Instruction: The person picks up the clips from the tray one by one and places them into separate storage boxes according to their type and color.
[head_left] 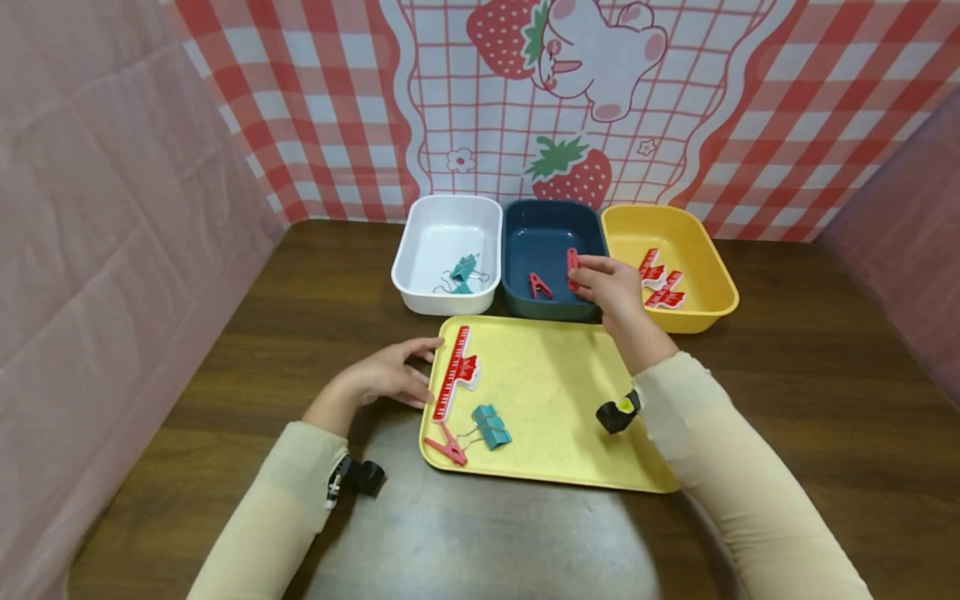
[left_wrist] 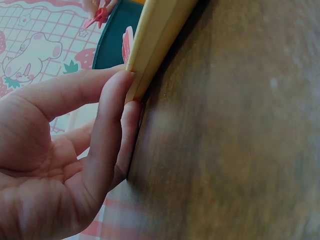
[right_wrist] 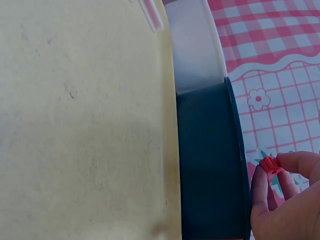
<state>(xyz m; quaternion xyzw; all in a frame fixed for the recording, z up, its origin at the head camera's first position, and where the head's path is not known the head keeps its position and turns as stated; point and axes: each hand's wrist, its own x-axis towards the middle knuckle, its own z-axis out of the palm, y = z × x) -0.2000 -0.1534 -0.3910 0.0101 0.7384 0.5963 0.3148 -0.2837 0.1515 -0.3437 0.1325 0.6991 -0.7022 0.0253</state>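
My right hand pinches a red clothespin between thumb and fingers, over the right part of the dark blue bin. In the right wrist view the same clothespin shows end-on at the fingertips. Another red clothespin lies inside that bin. The left hand rests its fingertips along the left rim of the yellow tray, loosely bent. On the tray, near that hand, lie a red-and-white ruler-shaped clip, a teal binder clip and a red clothespin.
Left of the blue bin stands a white bin with teal binder clips inside. To its right, a yellow bin holds red-and-white clips. All three stand behind the tray on the wooden table, before a checked cloth.
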